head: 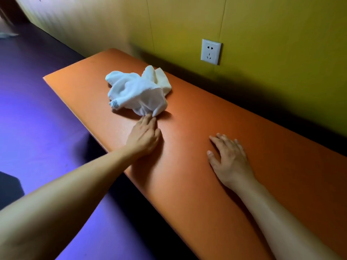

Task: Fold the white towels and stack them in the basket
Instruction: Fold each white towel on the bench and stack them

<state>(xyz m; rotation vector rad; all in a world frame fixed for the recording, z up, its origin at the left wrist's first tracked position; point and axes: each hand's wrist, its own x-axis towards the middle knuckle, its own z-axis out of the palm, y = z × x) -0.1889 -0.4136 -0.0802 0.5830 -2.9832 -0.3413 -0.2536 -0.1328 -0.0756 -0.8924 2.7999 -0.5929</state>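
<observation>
A crumpled white towel (pixel 138 91) lies in a heap on the orange padded bench (pixel 197 113), toward its far left end. My left hand (pixel 145 135) reaches along the bench and its fingertips pinch the towel's near edge. My right hand (pixel 228 158) lies flat on the bench surface to the right, fingers spread, holding nothing and well apart from the towel. No basket is in view.
A yellow-green wall (pixel 262 25) runs along the far side of the bench, with a white power socket (pixel 210 51) on it. Purple floor (pixel 37 109) lies to the left and front of the bench. Something dark sits at the lower left edge (pixel 9 188).
</observation>
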